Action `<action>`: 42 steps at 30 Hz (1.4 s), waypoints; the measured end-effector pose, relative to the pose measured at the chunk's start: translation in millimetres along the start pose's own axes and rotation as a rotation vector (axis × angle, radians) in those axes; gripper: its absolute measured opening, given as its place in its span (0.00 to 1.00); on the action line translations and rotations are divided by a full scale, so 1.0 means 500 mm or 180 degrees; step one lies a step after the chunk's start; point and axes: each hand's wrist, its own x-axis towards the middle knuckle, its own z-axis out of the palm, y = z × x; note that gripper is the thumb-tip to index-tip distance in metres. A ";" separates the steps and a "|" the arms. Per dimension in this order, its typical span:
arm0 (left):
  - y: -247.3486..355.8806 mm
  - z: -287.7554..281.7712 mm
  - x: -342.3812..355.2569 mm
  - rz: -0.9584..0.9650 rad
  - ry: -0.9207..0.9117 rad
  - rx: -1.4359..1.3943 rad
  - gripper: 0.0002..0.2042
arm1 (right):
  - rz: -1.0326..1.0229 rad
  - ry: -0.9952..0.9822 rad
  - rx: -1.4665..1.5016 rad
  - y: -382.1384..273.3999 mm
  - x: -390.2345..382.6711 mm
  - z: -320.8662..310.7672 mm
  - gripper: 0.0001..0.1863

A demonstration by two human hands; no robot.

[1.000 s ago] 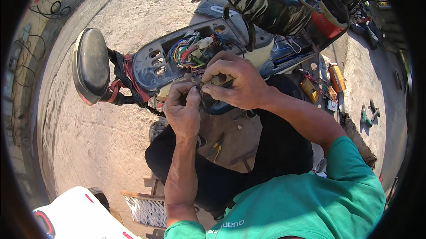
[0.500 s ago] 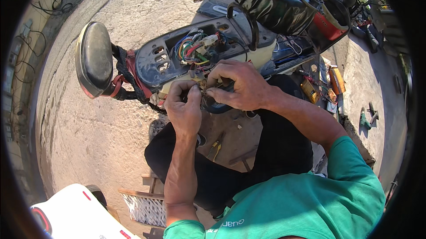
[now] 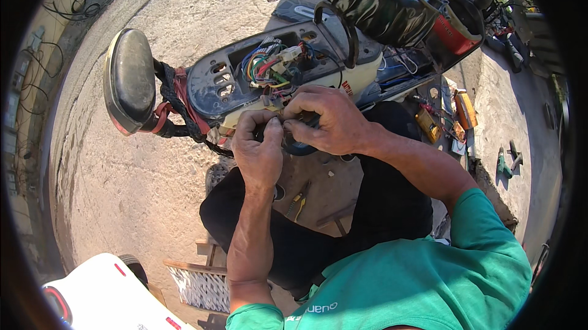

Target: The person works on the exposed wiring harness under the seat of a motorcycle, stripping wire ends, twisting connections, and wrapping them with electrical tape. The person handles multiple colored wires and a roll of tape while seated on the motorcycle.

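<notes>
My left hand (image 3: 260,149) and my right hand (image 3: 327,120) meet fingertip to fingertip at the near side of a partly stripped electric scooter (image 3: 202,88). Both are pinched closed. Whatever lies between the fingers is too small to make out; thin wires seem to run close to it. Just beyond the hands, a bundle of coloured wires (image 3: 262,67) with a pale connector (image 3: 290,54) spills from an opening in the dark deck. A dark round part, perhaps a wheel, shows below my right hand.
A padded black backrest (image 3: 130,76) sticks out at the scooter's left end. A black wrapped seat (image 3: 373,2) rises at the far right. Yellow-handled pliers (image 3: 299,200) lie on the ground between my legs. A green tool (image 3: 504,165) lies at right, a white vehicle (image 3: 104,293) stands lower left.
My left hand has shifted slightly right, closer to the right hand. The right hand has barely moved, and both stay pinched.
</notes>
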 end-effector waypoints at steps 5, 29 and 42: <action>0.017 -0.007 0.000 -0.0629 -0.0397 -0.1070 0.06 | 0.0253 0.0154 0.0167 0.008 -0.002 0.001 0.10; -0.008 -0.023 0.021 -0.1059 -0.0837 -0.1915 0.08 | 0.0384 0.0102 0.0397 0.012 -0.006 -0.013 0.09; 0.004 0.049 0.006 -0.0596 0.0550 -0.1087 0.07 | 0.0384 0.1048 0.0243 0.036 -0.013 0.028 0.13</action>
